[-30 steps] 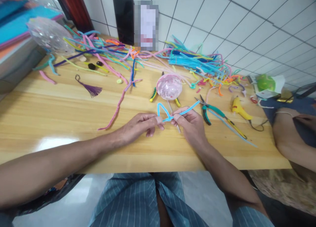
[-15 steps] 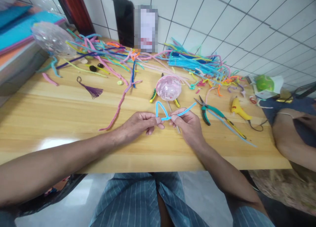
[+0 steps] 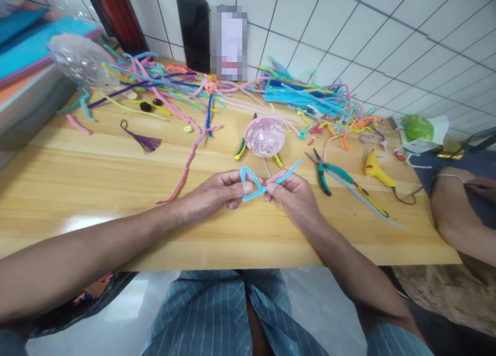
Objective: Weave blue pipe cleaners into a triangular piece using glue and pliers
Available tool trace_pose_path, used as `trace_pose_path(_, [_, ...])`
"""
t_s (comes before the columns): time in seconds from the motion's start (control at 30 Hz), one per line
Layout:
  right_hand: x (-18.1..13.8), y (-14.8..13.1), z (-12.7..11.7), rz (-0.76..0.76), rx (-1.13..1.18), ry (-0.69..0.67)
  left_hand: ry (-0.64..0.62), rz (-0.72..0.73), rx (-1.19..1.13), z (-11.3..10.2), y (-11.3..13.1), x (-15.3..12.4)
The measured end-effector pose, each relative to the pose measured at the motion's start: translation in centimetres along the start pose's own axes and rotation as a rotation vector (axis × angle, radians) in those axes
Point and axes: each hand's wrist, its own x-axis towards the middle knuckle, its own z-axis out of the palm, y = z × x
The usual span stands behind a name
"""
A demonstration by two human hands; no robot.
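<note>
Between my hands is a light blue pipe cleaner (image 3: 253,195), bent into a triangular loop with one straight tail. My left hand (image 3: 222,191) pinches the loop at its left corner with thumb and fingers. The fingers of my right hand (image 3: 289,193) are closed on it where the loop meets the tail, which sticks out up and to the right. Just beyond my hands sits a clear pinkish ball (image 3: 265,137) with a thin stick below it, partly behind my right hand. Yellow-green handles (image 3: 240,149) of a tool show from under the ball.
Needle-nose pliers (image 3: 323,172), a yellow-handled tool (image 3: 372,201) and a yellow glue gun (image 3: 377,169) lie to the right. A purple tassel (image 3: 143,140) is at left. Pipe cleaners (image 3: 302,95) pile along the wall near two phones (image 3: 194,33). Another person's arm (image 3: 457,211) rests at far right.
The blue loop has tilted: its left corner is lower and its peak has shifted slightly left. My left hand has shifted slightly left; both hands keep hold of the pipe cleaner.
</note>
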Motion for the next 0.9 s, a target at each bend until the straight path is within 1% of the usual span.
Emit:
trace_pose_path(0.13, [0.1,-0.1,0.0,0.024,0.044,-0.041,-0.060,0.006,-0.024,0.2,0.1,-0.1])
trace_pose_path(0.27, [0.1,-0.1,-0.1,0.039,0.065,-0.047,-0.056,0.043,-0.032,0.0,-0.2,-0.2])
trace_pose_path(0.37, [0.0,-0.1,-0.1,0.044,0.039,-0.044,-0.004,0.066,-0.049,-0.2,-0.3,0.0])
trace_pose_path(0.57, [-0.2,0.0,0.5,0.051,0.027,-0.071,0.160,0.110,-0.078,0.0,-0.5,0.3])
trace_pose_path(0.67, [-0.3,0.2,1.0,0.065,-0.004,-0.089,0.169,0.085,-0.051,-0.1,-0.8,0.3])
trace_pose_path(0.77, [-0.3,0.5,1.2,0.038,-0.049,-0.081,0.171,0.040,-0.014,-0.2,-1.1,0.2])
trace_pose_path(0.9, [-0.4,0.5,1.2,0.035,-0.101,-0.054,0.199,0.039,0.073,-0.3,-1.3,0.2])
